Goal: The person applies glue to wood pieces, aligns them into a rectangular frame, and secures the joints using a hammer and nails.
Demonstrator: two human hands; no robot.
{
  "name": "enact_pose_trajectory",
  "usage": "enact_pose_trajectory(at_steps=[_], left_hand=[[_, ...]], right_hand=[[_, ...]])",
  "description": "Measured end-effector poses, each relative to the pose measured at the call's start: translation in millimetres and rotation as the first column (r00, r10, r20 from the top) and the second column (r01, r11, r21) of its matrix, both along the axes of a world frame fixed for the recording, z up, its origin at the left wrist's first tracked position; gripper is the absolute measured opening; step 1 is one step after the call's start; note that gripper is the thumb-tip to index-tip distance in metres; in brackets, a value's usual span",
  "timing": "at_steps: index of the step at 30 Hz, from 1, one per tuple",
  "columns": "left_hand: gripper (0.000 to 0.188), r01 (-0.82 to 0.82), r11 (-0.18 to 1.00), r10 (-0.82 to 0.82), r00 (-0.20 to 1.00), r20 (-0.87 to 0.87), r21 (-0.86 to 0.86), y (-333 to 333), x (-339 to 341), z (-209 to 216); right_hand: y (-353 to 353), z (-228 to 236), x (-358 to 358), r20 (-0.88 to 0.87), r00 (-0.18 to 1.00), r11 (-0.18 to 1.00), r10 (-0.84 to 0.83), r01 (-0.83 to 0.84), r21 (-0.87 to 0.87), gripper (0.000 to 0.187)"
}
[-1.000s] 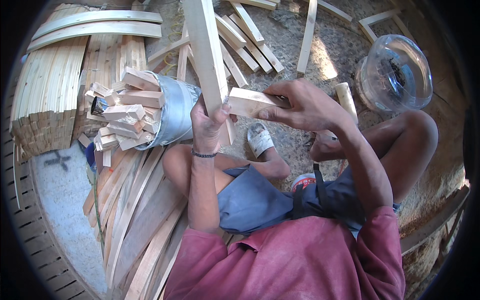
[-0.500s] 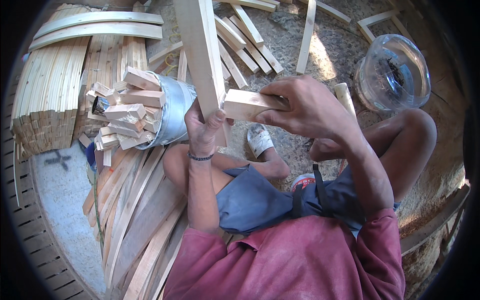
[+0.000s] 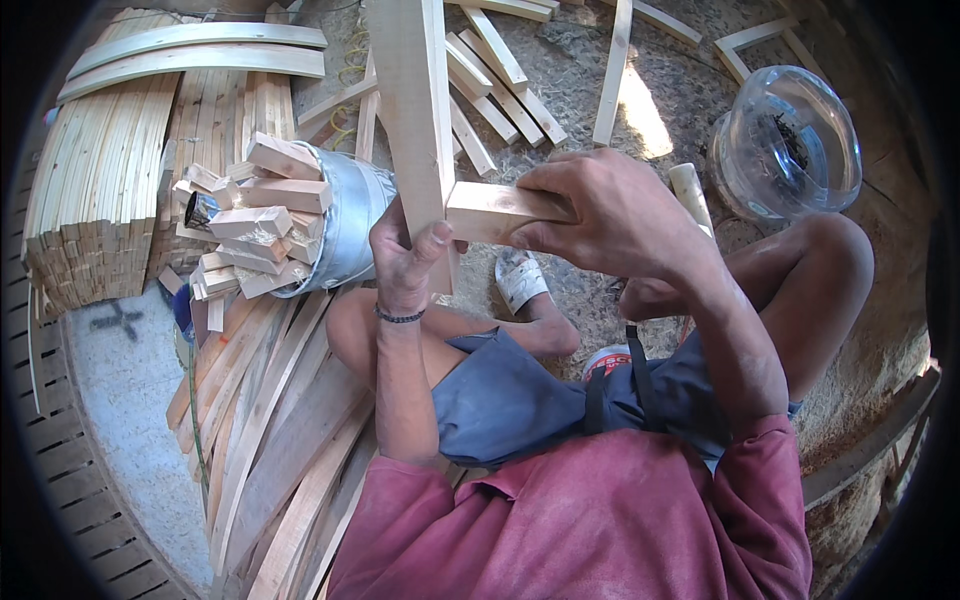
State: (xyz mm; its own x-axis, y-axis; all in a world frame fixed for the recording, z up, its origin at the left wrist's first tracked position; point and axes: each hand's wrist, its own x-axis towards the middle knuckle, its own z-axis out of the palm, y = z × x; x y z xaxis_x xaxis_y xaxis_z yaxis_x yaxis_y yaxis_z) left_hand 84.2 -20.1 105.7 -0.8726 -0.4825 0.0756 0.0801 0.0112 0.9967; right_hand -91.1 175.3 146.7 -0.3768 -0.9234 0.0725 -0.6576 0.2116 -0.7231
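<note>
Gripped near its lower end, a long pale wooden beam [image 3: 412, 110] rises away from my left hand [image 3: 408, 262], whose thumb presses on the near face. My right hand [image 3: 615, 215] pinches a short wooden block [image 3: 490, 212] between thumb and fingers. The block's left end meets the beam's right side just above my left thumb, roughly at a right angle. Whether the two pieces are joined there, I cannot tell. Part of the block is covered by my right fingers, and the beam's far end runs out of view at the top.
Left of the beam, a metal bucket [image 3: 350, 215] full of wood offcuts lies tilted. Stacked slats [image 3: 95, 190] and loose boards [image 3: 290, 430] are at the left. Several cut strips [image 3: 500, 95] are on the ground ahead. A clear plastic container [image 3: 785, 150] and a hammer-like handle [image 3: 690, 195] are at right.
The beam's upper part has swung slightly to the right. The block has shifted only a little, and both hands keep their grip.
</note>
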Motion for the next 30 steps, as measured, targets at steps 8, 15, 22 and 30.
enact_pose_trajectory(at_steps=[8,15,22,30], left_hand=[[0.053,0.023,1.000,-0.023,1.000,-0.002,-0.022,-1,2,2],[0.053,0.021,0.999,-0.020,0.999,0.024,-0.032,-2,5,0],[0.054,0.017,0.998,-0.013,0.998,0.061,-0.058,1,5,5],[0.056,-0.068,0.991,0.071,0.997,0.019,-0.113,5,2,4]], right_hand=[[0,3,1,0.018,1.000,1.000,0.012,-0.012,0.020,0.030],[1,5,0,0.012,1.000,0.999,0.025,-0.026,0.045,0.033],[1,3,0,0.019,1.000,0.998,0.021,-0.022,0.051,0.031],[1,5,-1,0.041,0.999,0.999,0.029,-0.030,0.027,0.030]])
